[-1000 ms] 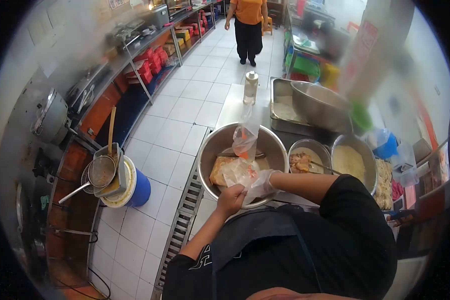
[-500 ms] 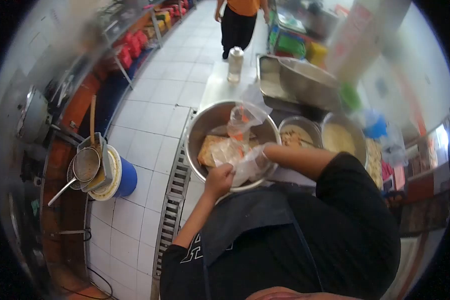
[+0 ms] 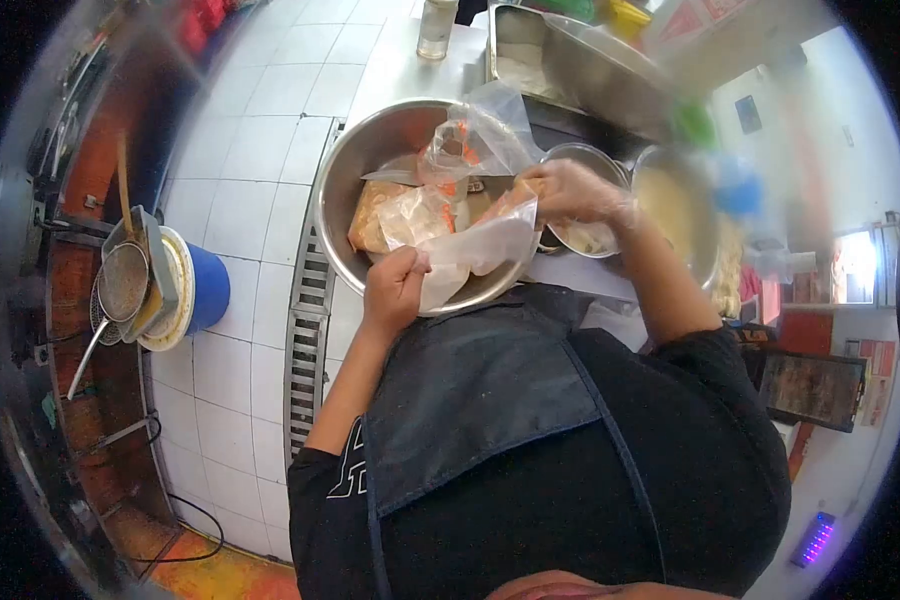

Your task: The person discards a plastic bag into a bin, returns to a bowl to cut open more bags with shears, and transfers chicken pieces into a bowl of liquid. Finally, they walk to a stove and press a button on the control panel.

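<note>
The bare left hand [image 3: 395, 292] is clenched on the near edge of a thin clear plastic bag [image 3: 475, 252], fingers curled under, wrist bent back towards the body. The right hand [image 3: 570, 192], in a see-through disposable glove, pinches the bag's far right edge between thumb and fingers. It may also hold a piece of food, but I cannot tell. Between the two hands the bag is stretched sideways, over the near right rim of a large round stainless-steel bowl [image 3: 335, 170].

To do this well, I judge that both grips should stay close to the bag's mouth and pull evenly, so the film stays taut and over the bowl. Anything that slips then lands in the bowl.

Both elbows are bent. The left forearm rises from the near left, and the right crosses in from the right above a dark blue apron [image 3: 480, 390].

In the bowl lies a pale orange slab of food [image 3: 370, 215], and a second crumpled clear bag with orange print [image 3: 485, 125] stands at the far side. A smaller steel bowl [image 3: 588, 240] sits just right of the large one. Far left on the tiled floor are a blue bucket [image 3: 208, 290] and a wire strainer [image 3: 125, 282].
</note>
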`<state>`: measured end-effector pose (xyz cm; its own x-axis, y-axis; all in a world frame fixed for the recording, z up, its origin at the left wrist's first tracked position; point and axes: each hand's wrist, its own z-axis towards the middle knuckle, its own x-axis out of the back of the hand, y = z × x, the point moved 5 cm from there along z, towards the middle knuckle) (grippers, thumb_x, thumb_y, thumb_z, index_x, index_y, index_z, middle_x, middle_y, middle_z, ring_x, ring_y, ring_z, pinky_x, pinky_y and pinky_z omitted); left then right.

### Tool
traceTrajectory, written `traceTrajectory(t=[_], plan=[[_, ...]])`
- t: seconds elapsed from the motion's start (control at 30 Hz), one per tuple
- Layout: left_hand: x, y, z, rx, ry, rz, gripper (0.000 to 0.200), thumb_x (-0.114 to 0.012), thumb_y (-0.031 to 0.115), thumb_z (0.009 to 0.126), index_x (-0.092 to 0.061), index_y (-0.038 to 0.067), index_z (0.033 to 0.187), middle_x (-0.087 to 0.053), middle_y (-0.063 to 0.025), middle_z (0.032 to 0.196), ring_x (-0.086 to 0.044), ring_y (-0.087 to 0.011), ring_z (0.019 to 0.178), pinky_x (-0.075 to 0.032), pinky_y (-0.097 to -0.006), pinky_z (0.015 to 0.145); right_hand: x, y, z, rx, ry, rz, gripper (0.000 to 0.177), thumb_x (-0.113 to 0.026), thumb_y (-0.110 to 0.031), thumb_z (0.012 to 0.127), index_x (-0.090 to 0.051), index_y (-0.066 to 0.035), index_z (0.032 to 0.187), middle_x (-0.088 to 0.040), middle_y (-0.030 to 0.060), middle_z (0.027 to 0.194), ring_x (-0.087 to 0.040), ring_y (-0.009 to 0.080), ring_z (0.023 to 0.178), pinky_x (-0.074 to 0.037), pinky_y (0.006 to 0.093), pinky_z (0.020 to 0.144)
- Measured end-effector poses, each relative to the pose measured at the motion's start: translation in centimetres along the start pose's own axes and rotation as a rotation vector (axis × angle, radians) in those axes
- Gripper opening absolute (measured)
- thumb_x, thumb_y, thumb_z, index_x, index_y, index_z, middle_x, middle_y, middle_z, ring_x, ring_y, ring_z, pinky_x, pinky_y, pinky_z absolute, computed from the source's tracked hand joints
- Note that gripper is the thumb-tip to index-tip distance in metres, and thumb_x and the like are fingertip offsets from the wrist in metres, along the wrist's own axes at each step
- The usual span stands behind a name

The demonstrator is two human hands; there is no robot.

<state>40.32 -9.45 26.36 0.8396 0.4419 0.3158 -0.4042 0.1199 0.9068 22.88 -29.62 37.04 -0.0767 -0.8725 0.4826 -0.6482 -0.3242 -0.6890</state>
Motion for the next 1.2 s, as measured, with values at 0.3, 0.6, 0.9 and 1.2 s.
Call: traceTrajectory(t=[0.3,0.6,0.9,1.2], plan=[[-0.1,1.6,0.4,-0.014,-0.017,0.028,0.027,-0.057,0.014,0.098,-0.055,-0.002,0.076,-0.057,-0.0172,0.071,-0.058,-0.0333,0.065,-0.044,-0.0383,0.061,5.4,7.5,-4.5,-0.138,0.538,-0.027,0.037,-0.07,-0.02,0.08,-0.07,0.001,0.11,-0.071,0.0072,0.094,-0.064,0.015,0.081,-0.051,0.0298,0.074],[-0.5,0.8,0.2,-0.011,-0.039,0.024,0.029,-0.057,0.014,0.098,-0.056,-0.003,0.075,-0.057,-0.0171,0.07,-0.058,-0.0311,0.063,-0.044,-0.0368,0.06,6.0,9.0,-5.5,-0.201,0.731,-0.35,0.054,-0.075,-0.029,0.084,-0.061,-0.004,0.131,-0.069,0.0174,0.117,-0.068,0.0277,0.103,-0.052,0.0387,0.093],[-0.4,1.8,-0.2,-0.106,-0.061,0.036,0.02,-0.057,0.011,0.096,-0.062,-0.002,0.082,-0.062,-0.0164,0.075,-0.061,-0.0327,0.067,-0.047,-0.0363,0.062,-1.5,2.8,-0.3,0.282,0.389,-0.293,0.03,-0.067,-0.018,0.086,-0.069,-0.008,0.114,-0.07,0.0156,0.114,-0.067,0.0309,0.105,-0.052,0.0405,0.092],[-1.8,1.9,-0.2,-0.193,-0.136,0.194,0.02,-0.06,0.009,0.092,-0.059,0.0,0.075,-0.057,-0.0174,0.071,-0.058,-0.0364,0.063,-0.044,-0.0425,0.059,-10.7,7.4,15.2,0.431,-0.295,-0.908,0.034,-0.07,-0.034,0.082,-0.073,-0.017,0.111,-0.07,0.009,0.114,-0.065,0.0251,0.106,-0.05,0.0371,0.094]])
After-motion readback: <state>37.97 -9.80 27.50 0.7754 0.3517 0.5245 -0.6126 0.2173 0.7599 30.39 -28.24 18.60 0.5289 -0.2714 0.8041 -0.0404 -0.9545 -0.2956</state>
